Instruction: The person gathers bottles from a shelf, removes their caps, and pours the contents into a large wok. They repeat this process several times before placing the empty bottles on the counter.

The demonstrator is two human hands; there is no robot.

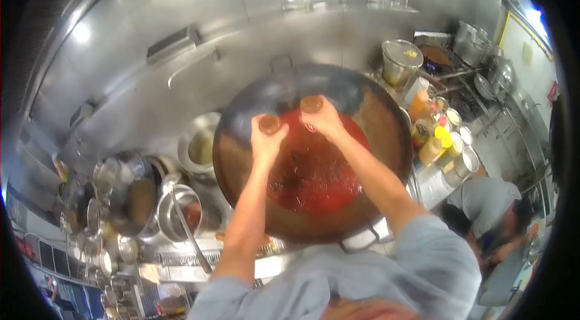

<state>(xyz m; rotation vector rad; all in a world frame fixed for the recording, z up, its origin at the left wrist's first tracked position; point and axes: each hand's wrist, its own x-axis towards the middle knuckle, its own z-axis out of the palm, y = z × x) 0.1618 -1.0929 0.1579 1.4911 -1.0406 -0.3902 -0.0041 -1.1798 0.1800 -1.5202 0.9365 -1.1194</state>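
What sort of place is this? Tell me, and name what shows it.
Likely a restaurant kitchen: a big wok of red sauce, steel wall behind, sauce bottles and metal pots beside it. The left hand and right hand each hold a small container over it.

Two bottles, one wok. Left bottle (269,124): small, its round amber-brown end turned up toward you, its body hidden in your left hand (264,142), which is closed around it. Right bottle (312,104): same kind, same round brown end up, gripped in your right hand (324,119), just beside the first and slightly farther from you. Both are held above the wok (362,87): large, round, dark metal, with brownish film on its walls. Red sauce (314,172): glossy, pooled across the wok's middle, directly below both bottles.
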